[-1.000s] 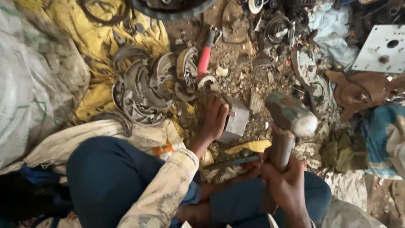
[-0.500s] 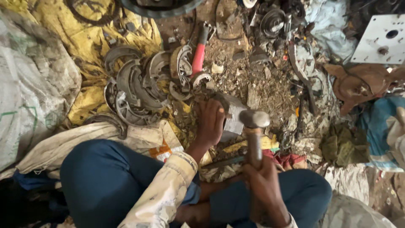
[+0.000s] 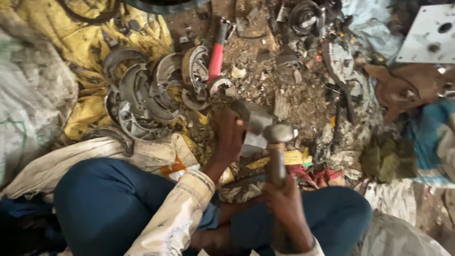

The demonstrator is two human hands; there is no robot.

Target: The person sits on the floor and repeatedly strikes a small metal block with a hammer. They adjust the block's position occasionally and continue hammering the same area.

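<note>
I sit on the ground with blue trousers, knees apart. My left hand (image 3: pixel 229 137) grips a grey metal block-shaped piece (image 3: pixel 254 129) and steadies it on the dirt in front of me. My right hand (image 3: pixel 286 208) is closed around the handle of a hammer (image 3: pixel 277 147). The hammer's steel head rests down against the metal piece, right beside my left fingers.
A pile of curved grey metal shoes (image 3: pixel 151 92) lies at the left on a yellow sack (image 3: pixel 90 52). A red-handled tool (image 3: pixel 215 59) lies beyond. Scrap parts (image 3: pixel 303 28) litter the dirt; a white sack (image 3: pixel 28 104) and a metal plate (image 3: pixel 429 33) flank the spot.
The hammer came down from a raised position at the right onto the metal piece. My left hand stayed on the piece. The view shifted slightly.
</note>
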